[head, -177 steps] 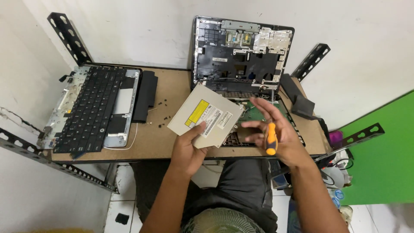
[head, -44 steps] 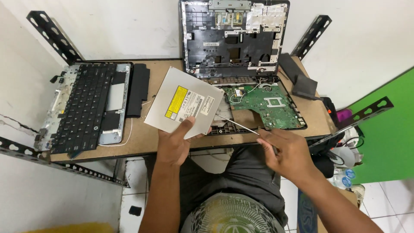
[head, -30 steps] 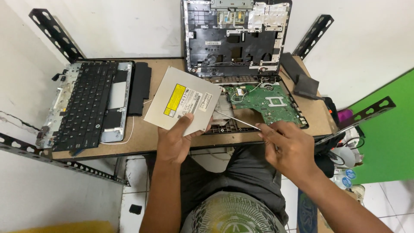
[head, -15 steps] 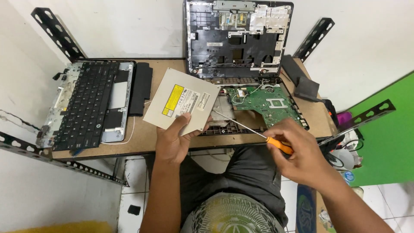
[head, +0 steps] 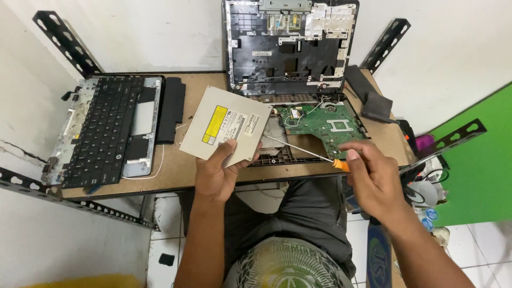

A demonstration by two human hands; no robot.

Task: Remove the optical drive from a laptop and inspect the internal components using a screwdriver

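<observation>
2 hands: left hand (head: 216, 173) grips the flat beige optical drive (head: 225, 125); right hand (head: 373, 178) pinches the orange-handled screwdriver (head: 306, 153), tip pointing left at the drive's near right corner.

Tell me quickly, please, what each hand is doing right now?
Left hand: closed on the flat grey optical drive, held above the table edge.
Right hand: closed on the orange-handled screwdriver, tip toward the drive.

The flat drive (head: 226, 125) looked like matt pale metal with a glossy yellow paper label, the screwdriver (head: 306, 153) had a thin bright metal shaft and an orange plastic handle, the circuit board (head: 320, 121) was green, and the tabletop (head: 181, 162) rough brown fibreboard.
</observation>
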